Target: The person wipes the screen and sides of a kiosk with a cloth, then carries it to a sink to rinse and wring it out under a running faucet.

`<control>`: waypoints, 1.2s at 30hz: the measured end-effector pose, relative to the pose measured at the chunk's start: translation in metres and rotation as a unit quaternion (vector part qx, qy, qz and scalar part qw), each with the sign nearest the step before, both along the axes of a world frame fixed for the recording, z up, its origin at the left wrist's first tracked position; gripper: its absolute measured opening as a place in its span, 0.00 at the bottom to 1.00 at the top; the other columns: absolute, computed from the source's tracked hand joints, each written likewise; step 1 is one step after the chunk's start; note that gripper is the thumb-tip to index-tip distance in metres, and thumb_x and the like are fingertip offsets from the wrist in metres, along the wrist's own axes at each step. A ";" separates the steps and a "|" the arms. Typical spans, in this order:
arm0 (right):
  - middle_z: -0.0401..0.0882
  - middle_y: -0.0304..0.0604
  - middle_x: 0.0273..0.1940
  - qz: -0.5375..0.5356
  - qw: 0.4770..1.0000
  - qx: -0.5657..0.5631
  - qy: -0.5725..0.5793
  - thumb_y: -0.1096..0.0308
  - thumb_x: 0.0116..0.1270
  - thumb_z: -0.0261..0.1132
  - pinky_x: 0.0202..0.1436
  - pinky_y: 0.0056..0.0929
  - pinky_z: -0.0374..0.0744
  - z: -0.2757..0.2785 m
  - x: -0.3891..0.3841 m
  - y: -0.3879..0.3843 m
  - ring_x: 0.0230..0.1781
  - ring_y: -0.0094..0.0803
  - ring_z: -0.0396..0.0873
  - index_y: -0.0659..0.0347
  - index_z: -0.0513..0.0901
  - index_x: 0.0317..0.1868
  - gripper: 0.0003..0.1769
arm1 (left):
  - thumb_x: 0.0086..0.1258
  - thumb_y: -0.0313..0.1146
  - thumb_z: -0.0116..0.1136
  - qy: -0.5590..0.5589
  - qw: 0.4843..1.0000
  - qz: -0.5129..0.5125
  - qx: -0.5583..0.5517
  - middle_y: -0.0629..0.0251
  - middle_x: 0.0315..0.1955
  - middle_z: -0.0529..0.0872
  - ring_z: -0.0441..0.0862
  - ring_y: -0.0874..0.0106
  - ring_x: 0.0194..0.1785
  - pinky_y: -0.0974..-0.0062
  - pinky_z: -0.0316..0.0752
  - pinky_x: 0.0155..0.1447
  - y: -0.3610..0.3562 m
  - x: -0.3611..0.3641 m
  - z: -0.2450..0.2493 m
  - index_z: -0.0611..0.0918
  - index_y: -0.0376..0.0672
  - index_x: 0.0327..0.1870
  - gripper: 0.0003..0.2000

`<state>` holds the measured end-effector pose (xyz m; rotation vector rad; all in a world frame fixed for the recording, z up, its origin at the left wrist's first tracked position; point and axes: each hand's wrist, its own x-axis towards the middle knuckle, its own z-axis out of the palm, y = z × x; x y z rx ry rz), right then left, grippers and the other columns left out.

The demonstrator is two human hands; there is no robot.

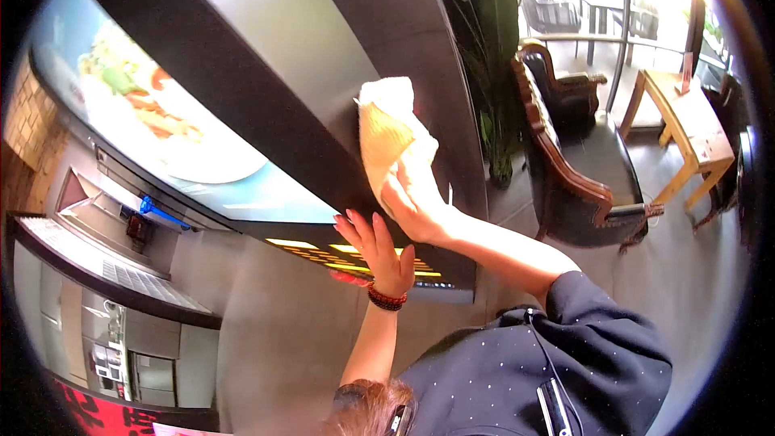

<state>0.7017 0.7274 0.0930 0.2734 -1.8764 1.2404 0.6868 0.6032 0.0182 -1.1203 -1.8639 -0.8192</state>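
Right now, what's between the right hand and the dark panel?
A cloth, yellow and white, pressed against the dark panel by the right hand. Head view.

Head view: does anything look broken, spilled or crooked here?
Nothing stands out. The right hand presses a cream cloth on the dark panel; the left hand rests by its lit strip. Chair and wooden table stand on their legs.

R hand [416, 208] presses yellow cloth [393, 133] against dark panel [266, 105]; L hand [375, 249], w/ bead bracelet [386, 299], fingers spread, rests on lit display [311, 249].
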 end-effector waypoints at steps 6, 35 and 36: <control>0.65 0.61 0.52 -0.175 0.884 0.248 0.355 0.64 0.59 0.56 0.56 0.52 0.64 0.141 -0.034 0.023 0.57 0.56 0.62 0.62 0.72 0.38 0.11 | 0.70 0.54 0.35 -0.031 0.999 0.013 -0.014 0.41 0.68 0.39 0.34 0.42 0.70 0.45 0.31 0.68 0.014 0.001 0.016 0.48 0.35 0.69 0.36; 0.74 0.46 0.40 0.181 0.958 -0.185 -0.123 0.71 0.63 0.53 0.47 0.30 0.71 -0.093 -0.040 0.108 0.40 0.35 0.72 0.61 0.74 0.48 0.13 | 0.72 0.48 0.28 0.008 0.963 0.150 0.223 0.43 0.68 0.39 0.42 0.54 0.71 0.58 0.37 0.72 0.067 -0.007 -0.020 0.40 0.27 0.67 0.34; 0.74 0.50 0.41 0.242 0.956 -0.089 -0.136 0.67 0.62 0.55 0.50 0.35 0.69 -0.082 -0.046 0.112 0.43 0.41 0.71 0.61 0.74 0.47 0.13 | 0.72 0.48 0.28 0.011 0.960 0.160 0.229 0.43 0.68 0.39 0.42 0.53 0.71 0.58 0.37 0.72 0.068 -0.007 -0.020 0.40 0.27 0.67 0.34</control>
